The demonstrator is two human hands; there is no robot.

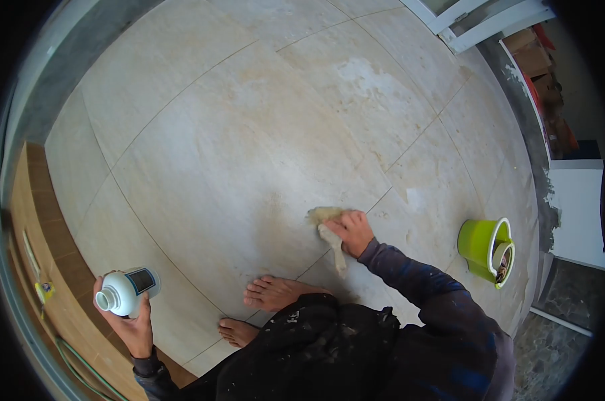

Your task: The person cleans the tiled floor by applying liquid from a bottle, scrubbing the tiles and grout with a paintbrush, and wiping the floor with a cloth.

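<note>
My left hand [136, 329] is wrapped round a white plastic bottle [123, 302] with a dark label. The bottle's uncapped mouth points up toward the left, and it is held above the floor beside the wooden step. Lower down, my right hand [352, 232] is closed on a beige rag [332, 239], with one end hanging toward my body. The rag's yellowish, rough-looking part presses on or hovers just over the floor tiles [235, 154]; I cannot tell which. My palm hides part of the rag.
My bare feet [275, 293] stand on the tiles. A lime green bucket [475, 244] with things in it is at the right. A wooden step [52, 227] with a green hose [82, 364] runs along the left. Whitish smears mark the tiles; a white door frame [489, 27] is top right.
</note>
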